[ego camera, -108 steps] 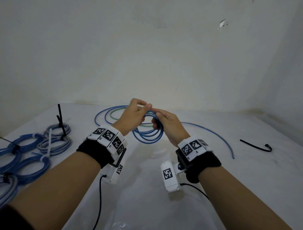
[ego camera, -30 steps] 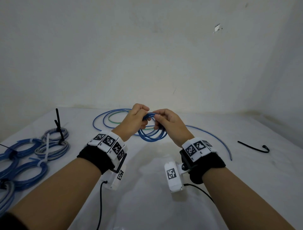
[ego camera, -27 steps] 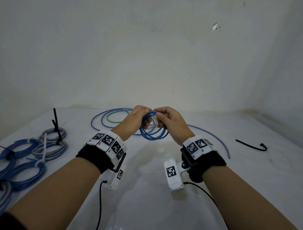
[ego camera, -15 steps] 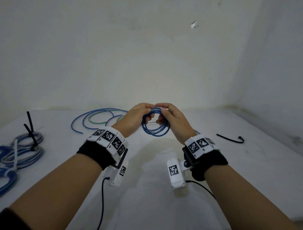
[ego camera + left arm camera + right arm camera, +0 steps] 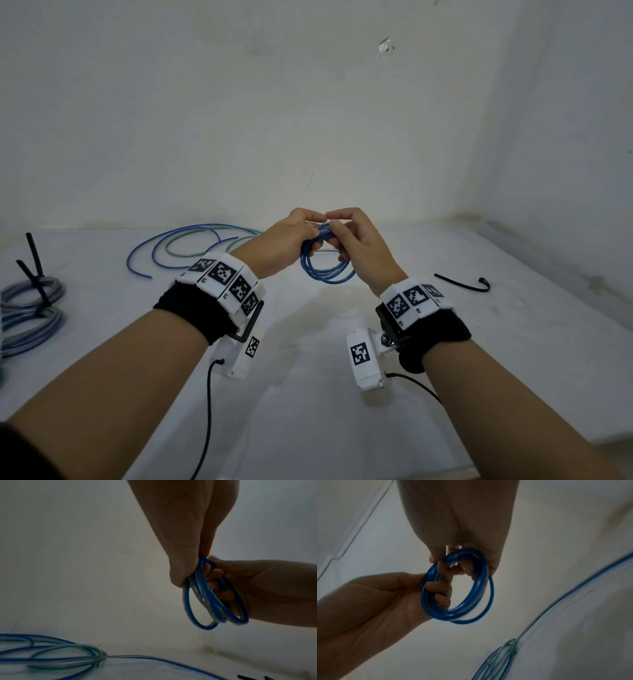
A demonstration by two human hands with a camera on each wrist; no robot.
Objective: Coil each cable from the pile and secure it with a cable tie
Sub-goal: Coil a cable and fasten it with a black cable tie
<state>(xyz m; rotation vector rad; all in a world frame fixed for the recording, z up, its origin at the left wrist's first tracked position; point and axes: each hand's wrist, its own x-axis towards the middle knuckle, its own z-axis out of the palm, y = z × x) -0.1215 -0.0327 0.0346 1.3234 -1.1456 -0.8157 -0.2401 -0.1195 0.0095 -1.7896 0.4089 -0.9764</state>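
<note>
1. A bare, plain room set up as a makeshift work corner, not a furnished home or shop.
2. Unpainted-looking white walls point(image 5: 308, 102) meet in a corner at far right, one with a chipped spot point(image 5: 385, 46).
3. A white table point(image 5: 308, 428) carries loose cables point(image 5: 178, 246) far left, tied coils point(image 5: 30, 308) at left, a black cable tie point(image 5: 459, 283) at right.

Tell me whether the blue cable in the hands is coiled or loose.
Coiled: blue cable hangs in stacked loops, gripped by left hand and right hand. No tie visible on it.
</note>
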